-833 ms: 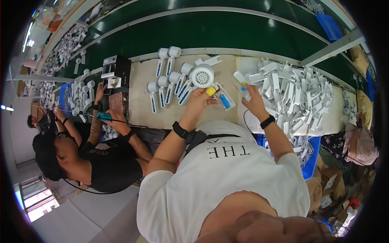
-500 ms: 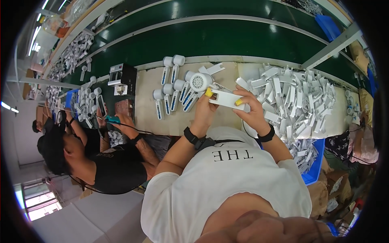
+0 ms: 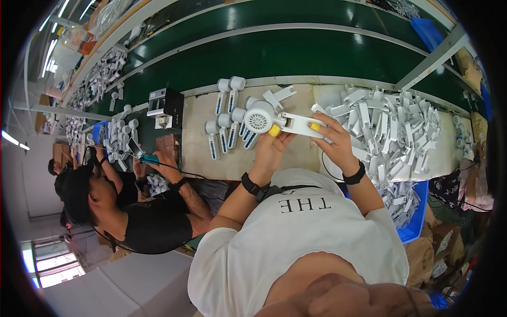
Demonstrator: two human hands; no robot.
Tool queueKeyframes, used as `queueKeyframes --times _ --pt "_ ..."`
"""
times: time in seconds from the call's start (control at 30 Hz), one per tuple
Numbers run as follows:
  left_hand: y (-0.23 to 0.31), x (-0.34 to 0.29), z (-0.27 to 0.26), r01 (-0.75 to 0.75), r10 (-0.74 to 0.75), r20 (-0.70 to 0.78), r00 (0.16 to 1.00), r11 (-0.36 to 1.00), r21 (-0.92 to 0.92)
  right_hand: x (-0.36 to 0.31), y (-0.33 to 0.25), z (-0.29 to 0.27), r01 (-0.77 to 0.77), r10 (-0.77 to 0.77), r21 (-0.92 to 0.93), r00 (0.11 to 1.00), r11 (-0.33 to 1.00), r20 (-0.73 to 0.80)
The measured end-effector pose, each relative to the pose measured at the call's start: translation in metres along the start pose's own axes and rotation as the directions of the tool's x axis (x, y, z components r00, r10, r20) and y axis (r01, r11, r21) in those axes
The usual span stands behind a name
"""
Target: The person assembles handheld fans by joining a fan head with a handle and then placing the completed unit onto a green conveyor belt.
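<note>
In front of my body, my left hand (image 3: 272,150) grips a white handheld fan by the neck, just beside its round grille head (image 3: 259,120). A yellow finger cover sits on that thumb. My right hand (image 3: 337,141), with a yellow-covered thumb too, is closed on a long white handle cover (image 3: 301,126). The cover lies in line with the fan head, its notched end against the neck. Whether the two are joined cannot be made out. Left of my hands, several white fans with blue-striped handles (image 3: 213,143) lie on the bench.
A big heap of white handle shells (image 3: 377,127) covers the bench at right, above a blue bin (image 3: 414,219) of more. A loose white shell (image 3: 280,96) lies beyond my hands. At left stand a black-and-silver device (image 3: 165,109) and a co-worker (image 3: 153,219) holding a teal tool.
The fan head has come nearer to me, beside my left thumb. The handle cover has turned slightly and now lines up with the fan's neck.
</note>
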State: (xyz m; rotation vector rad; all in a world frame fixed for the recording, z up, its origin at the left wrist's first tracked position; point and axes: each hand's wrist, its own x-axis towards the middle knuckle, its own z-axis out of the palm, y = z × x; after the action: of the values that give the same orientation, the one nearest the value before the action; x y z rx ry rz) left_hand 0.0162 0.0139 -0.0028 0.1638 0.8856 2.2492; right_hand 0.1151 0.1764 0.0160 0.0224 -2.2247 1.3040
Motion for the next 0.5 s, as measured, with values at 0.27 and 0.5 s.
queueKeyframes --times 0.27,0.5 --pt "-0.001 -0.002 0.007 0.031 -0.027 -0.046 0.999 0.996 0.080 0.009 -0.004 0.001 0.229 -0.230 -0.177 0.973 0.957 0.019" --pt "0.000 0.007 0.028 -0.280 0.287 -0.057 0.956 0.955 0.101 0.009 -0.009 0.019 0.287 -0.286 -0.310 0.957 0.906 0.049"
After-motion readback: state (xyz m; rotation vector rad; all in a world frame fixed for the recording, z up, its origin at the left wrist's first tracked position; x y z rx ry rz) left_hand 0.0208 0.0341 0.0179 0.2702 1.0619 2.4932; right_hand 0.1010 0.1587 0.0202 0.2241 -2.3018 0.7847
